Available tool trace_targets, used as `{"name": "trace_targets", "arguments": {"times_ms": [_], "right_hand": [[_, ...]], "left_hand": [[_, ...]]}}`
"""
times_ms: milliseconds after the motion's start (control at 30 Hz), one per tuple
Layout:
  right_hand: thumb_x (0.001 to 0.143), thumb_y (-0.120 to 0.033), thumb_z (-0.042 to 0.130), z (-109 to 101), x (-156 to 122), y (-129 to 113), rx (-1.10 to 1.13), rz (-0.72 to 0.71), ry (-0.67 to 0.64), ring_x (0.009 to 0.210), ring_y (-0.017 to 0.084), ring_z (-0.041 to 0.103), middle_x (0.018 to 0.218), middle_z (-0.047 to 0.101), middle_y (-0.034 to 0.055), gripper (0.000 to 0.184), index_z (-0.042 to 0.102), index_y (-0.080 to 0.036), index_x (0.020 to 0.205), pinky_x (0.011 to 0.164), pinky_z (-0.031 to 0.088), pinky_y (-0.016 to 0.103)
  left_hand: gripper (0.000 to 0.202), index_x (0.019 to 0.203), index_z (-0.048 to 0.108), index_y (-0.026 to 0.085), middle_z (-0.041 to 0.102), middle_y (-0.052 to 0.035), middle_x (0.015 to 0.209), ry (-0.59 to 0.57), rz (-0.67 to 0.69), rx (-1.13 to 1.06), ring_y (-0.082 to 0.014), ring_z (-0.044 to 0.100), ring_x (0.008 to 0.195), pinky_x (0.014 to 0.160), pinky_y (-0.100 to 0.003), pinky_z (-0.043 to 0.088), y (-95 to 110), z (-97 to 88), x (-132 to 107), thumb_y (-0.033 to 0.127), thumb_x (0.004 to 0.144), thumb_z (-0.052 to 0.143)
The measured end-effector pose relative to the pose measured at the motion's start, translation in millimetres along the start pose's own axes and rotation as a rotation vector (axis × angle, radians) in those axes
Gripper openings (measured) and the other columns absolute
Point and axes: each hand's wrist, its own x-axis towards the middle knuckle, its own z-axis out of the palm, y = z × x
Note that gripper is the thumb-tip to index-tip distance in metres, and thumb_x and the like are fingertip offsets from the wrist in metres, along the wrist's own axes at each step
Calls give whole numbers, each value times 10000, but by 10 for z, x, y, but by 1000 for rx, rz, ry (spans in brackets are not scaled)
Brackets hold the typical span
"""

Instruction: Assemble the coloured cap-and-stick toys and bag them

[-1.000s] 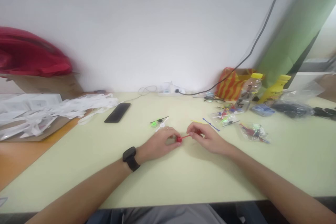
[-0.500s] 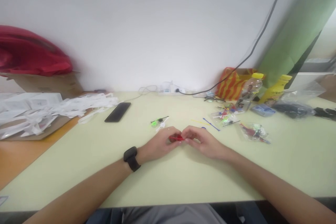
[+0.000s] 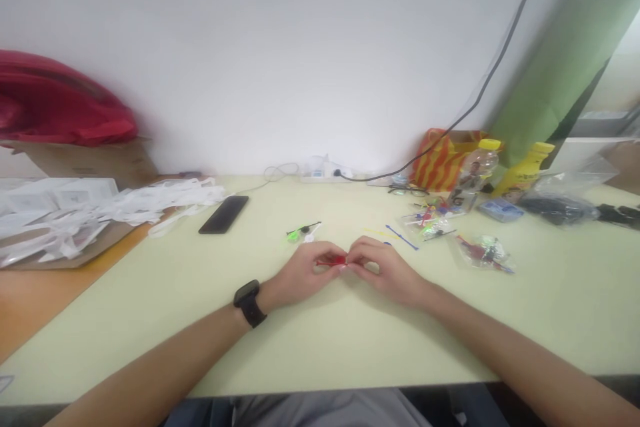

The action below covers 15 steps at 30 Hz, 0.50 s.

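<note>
Over the middle of the pale table, my left hand (image 3: 306, 271) and my right hand (image 3: 384, 269) meet fingertip to fingertip. Between them is a small red plastic piece (image 3: 340, 259) with a thin stem, pinched from both sides and partly hidden by the fingers. A black watch sits on my left wrist. Just beyond my left hand lie small green, black and white plastic pieces (image 3: 303, 232). Beyond my right hand are a thin blue stick (image 3: 403, 237) and a yellow stick (image 3: 376, 233), with a small blue piece partly covered by the hand.
A black phone (image 3: 224, 215) lies at left, near white straps (image 3: 165, 199). To the right are bagged colourful parts (image 3: 485, 253), a blue packet (image 3: 501, 209), a clear bottle (image 3: 474, 177), a yellow bottle (image 3: 523, 173) and a striped bag (image 3: 434, 163). A power strip (image 3: 320, 173) stands by the wall.
Both hands have shifted very slightly left, and the fingertips press closer around the red piece, which has turned a little. The other things stay put.
</note>
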Motion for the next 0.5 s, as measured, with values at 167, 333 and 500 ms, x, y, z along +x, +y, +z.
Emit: {"name": "trace_targets", "arguments": {"times_ms": [167, 333, 500], "right_hand": [[1012, -283, 571, -13, -6, 54, -112, 73, -29, 741, 161, 587, 843, 660, 14, 132, 661, -218, 941, 675, 465, 285], [1029, -338, 535, -25, -11, 50, -125, 95, -49, 693, 157, 547, 784, 641, 7, 194, 646, -213, 931, 624, 429, 274], [1023, -346, 546, -43, -2, 5, -66, 103, -25, 713, 165, 562, 799, 653, 15, 191, 659, -213, 942, 619, 439, 276]], "left_hand": [[159, 1082, 722, 191, 744, -80, 1056, 75, 104, 114, -197, 701, 963, 871, -321, 575, -26, -17, -24, 290, 988, 640], [109, 1040, 711, 200, 747, -61, 998, 103, 144, 204, -190, 700, 914, 841, -323, 562, -63, -32, -46, 252, 985, 632], [106, 1015, 717, 207, 760, -45, 958, 115, 119, 188, -178, 711, 858, 785, -299, 569, -46, -24, -49, 279, 984, 645]]}}
